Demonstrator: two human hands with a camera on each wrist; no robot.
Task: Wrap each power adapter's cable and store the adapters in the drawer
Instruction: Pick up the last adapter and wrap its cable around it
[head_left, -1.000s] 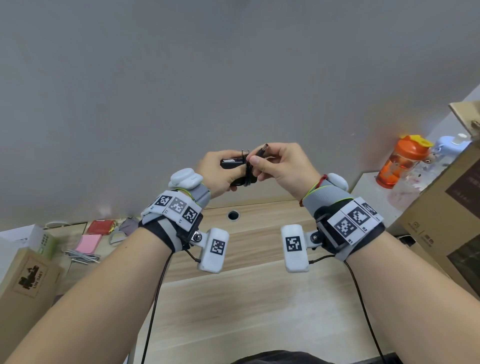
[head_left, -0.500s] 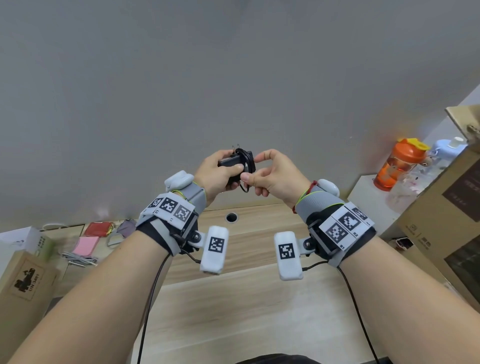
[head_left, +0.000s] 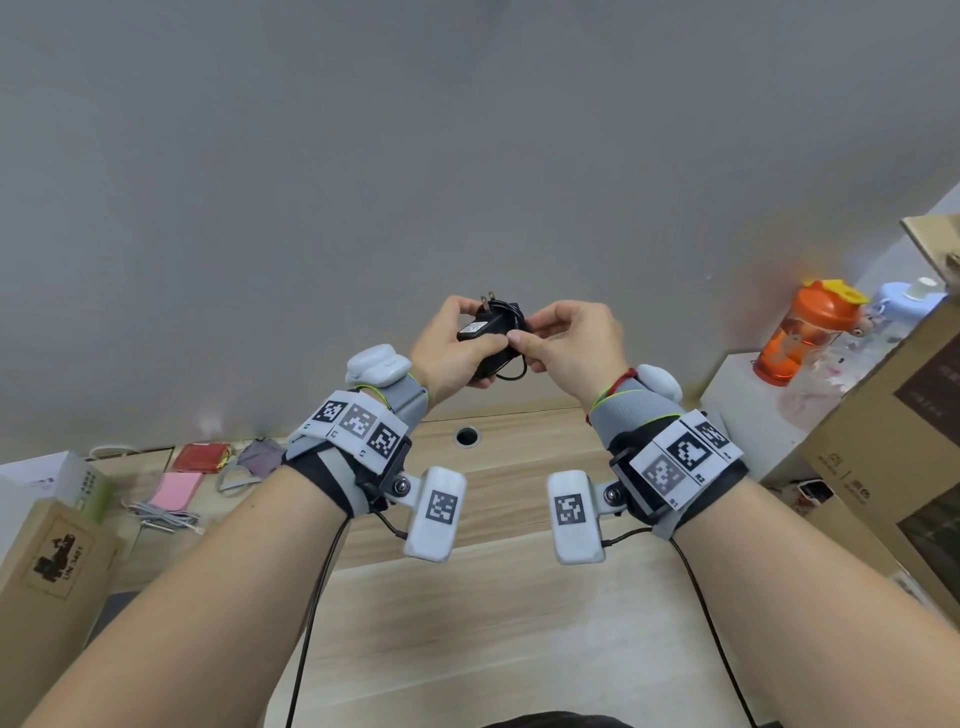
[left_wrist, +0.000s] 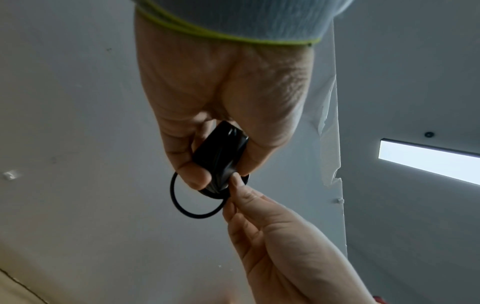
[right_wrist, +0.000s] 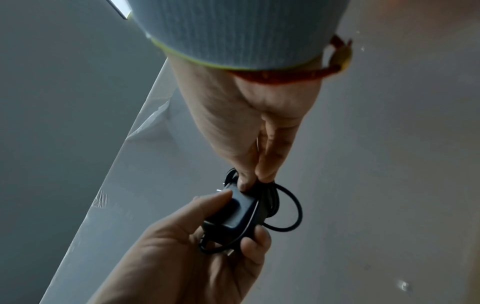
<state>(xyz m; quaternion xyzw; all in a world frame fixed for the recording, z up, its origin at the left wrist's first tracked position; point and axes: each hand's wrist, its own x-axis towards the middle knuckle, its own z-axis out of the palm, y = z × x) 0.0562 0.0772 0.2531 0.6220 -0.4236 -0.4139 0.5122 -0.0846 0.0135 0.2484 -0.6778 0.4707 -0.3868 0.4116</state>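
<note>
A black power adapter (head_left: 480, 332) with two metal prongs pointing up is held in the air above the wooden desk (head_left: 467, 613). My left hand (head_left: 452, 348) grips its body between thumb and fingers (left_wrist: 194, 174). Its thin black cable (head_left: 511, 364) is coiled around the body, with one loose loop (left_wrist: 192, 207) hanging below. My right hand (head_left: 566, 345) pinches the cable against the adapter's side, thumb and forefinger (right_wrist: 265, 170) pressed together on the coil (right_wrist: 285, 207). No drawer is in view.
An orange bottle (head_left: 810, 332) and a pale blue one (head_left: 904, 301) stand on a white block at the right, beside cardboard boxes (head_left: 893, 447). At the left lie a cardboard box (head_left: 47, 566), a pink pad (head_left: 176, 488), a red packet (head_left: 200, 457) and a white cable (head_left: 161, 519).
The adapter has turned in my left hand so its prongs now point up. My right hand has shifted from the cable's plug end to pinching the coil at the adapter's side.
</note>
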